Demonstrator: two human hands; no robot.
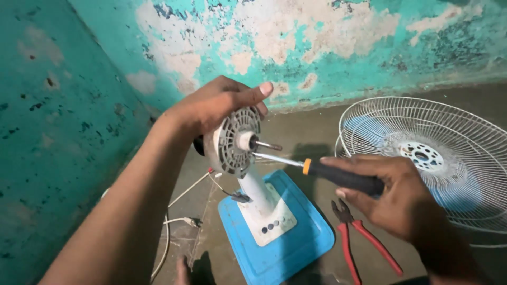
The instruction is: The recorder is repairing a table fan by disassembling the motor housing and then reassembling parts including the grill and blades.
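Note:
My left hand (214,108) grips the top and back of a table fan's round grey and white motor head (232,142), whose bare shaft points right. My right hand (393,192) holds a screwdriver (338,176) with a black handle and an orange collar. Its metal tip touches the front face of the motor head just below the shaft. The motor head stands on a white neck above a blue square base (285,248) with a white control panel.
A white wire fan guard (465,137) with a blue blade behind it lies on the floor at the right. Red-handled pliers (364,237) lie beside the base. White cables (182,219) trail on the concrete floor at the left. Peeling teal walls close in behind and left.

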